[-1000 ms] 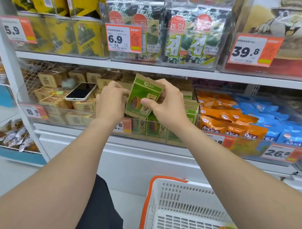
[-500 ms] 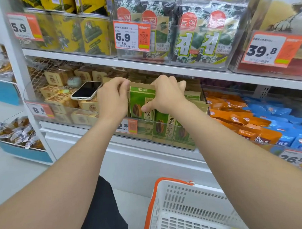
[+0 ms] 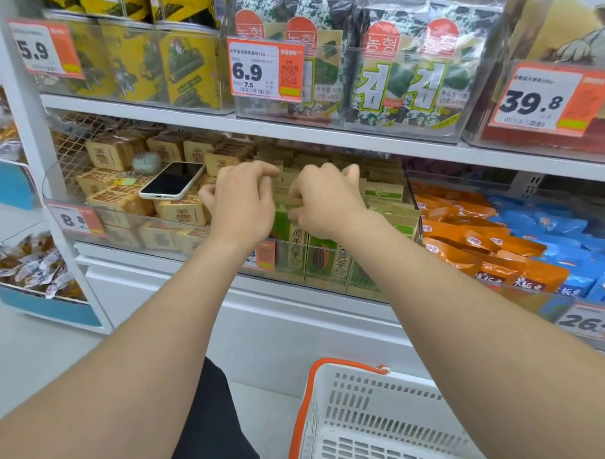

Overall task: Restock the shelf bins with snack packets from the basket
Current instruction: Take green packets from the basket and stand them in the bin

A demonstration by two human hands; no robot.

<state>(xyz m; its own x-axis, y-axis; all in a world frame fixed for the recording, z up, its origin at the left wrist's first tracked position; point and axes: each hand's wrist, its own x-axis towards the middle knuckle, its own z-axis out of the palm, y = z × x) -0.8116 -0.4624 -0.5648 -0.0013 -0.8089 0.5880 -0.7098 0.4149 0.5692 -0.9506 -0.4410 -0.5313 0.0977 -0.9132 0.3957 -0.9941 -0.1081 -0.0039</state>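
Green and kraft snack packets (image 3: 324,259) stand in rows in the clear middle shelf bin (image 3: 385,296). Both of my hands are inside this bin, above the front rows. My left hand (image 3: 240,205) hooks its curled fingers over the top edges of the packets. Beside it, my right hand (image 3: 327,202) pinches the top of a green packet between thumb and fingers, and that packet stands upright among the others. The white basket (image 3: 369,416) with an orange handle sits low in front of me; the part of its inside that I can see holds nothing.
A phone (image 3: 172,180) lies on brown packets (image 3: 180,211) in the left bin. Orange packets (image 3: 483,243) and blue packets (image 3: 551,227) fill the bins to the right. Seaweed packs (image 3: 408,71) sit on the shelf above, whose front edge (image 3: 325,134) is just over my hands.
The green packet I held tilted above the bin has gone down into the row. Both hands have sunk onto the packet tops.
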